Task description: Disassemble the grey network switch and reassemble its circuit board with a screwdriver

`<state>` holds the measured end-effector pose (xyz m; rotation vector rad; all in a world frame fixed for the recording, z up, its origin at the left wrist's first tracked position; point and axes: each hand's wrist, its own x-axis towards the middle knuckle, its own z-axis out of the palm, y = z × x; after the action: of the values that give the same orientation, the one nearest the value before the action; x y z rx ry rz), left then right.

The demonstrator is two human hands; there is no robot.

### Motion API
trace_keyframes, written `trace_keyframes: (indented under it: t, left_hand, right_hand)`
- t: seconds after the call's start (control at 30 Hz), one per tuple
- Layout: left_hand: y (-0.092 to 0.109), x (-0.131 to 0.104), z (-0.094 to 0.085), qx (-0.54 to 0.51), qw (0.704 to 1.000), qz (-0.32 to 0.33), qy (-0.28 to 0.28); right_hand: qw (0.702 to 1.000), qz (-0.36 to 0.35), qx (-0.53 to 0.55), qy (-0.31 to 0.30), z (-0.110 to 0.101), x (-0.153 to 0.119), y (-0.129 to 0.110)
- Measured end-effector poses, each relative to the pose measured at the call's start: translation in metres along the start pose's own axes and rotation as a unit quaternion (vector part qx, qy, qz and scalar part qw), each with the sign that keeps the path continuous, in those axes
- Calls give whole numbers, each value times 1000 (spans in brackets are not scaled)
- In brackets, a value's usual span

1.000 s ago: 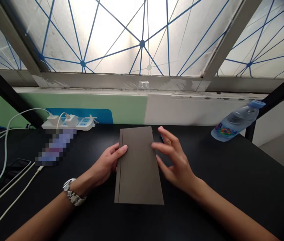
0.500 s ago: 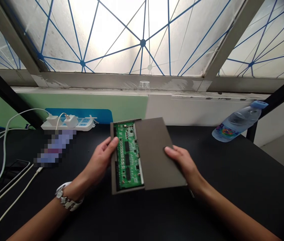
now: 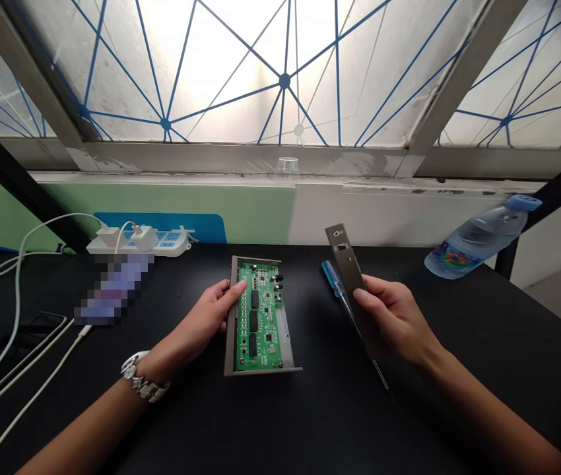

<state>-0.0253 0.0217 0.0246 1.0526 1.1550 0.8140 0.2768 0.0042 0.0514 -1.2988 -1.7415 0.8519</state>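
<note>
Far to the left of the open case [image 3: 261, 369], white cables [image 3: 16, 284] trail over the black table [image 3: 459, 369], and a white power strip [image 3: 136, 243] with two chargers plugged in sits at the table's back edge, up and left of the case. A blurred object lies between that strip and the case. The left hand [image 3: 206, 321] (a watch [image 3: 142, 386] on its wrist) grips the case's left wall, thumb curled over the rim beside the green circuit board [image 3: 259, 316] that lies bare inside; the case rests flat on the table. To the right of the case a blue-handled screwdriver [image 3: 334, 277] lies on the table. Just beyond it the right hand [image 3: 394, 320] pinches the grey metal cover [image 3: 347, 264], held edge-on and tilted, clear of the case. Well to the right of the case, a plastic water bottle [image 3: 478, 235] leans at the table's far corner.
</note>
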Motion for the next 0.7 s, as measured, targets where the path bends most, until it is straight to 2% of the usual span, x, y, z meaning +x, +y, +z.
trace_keyframes:
  t: [0.17, 0.27, 0.4, 0.5, 0.63, 0.7]
  left_hand:
    - [3, 0, 1, 52, 999, -15, -1]
    - [2, 1, -1, 147, 989, -19, 21]
    - [-1, 0, -5, 270, 960, -25, 62]
    - [-3, -1, -6, 275, 956, 27, 93]
    - [-7, -2, -3, 323, 939, 74, 86]
    - [-9, -2, -1, 363, 923, 88, 89]
  right_hand:
    - [987, -63, -138, -48, -1, 2, 1]
    - [972, -77, -206, -77, -2, 4, 1]
    - [949, -86, -290, -92, -5, 13, -1]
    - [929, -99, -340, -107, -6, 27, -9]
    - [875, -123, -447, -136, 3, 60, -23]
    - [867, -119, -457, -159, 12, 80, -27]
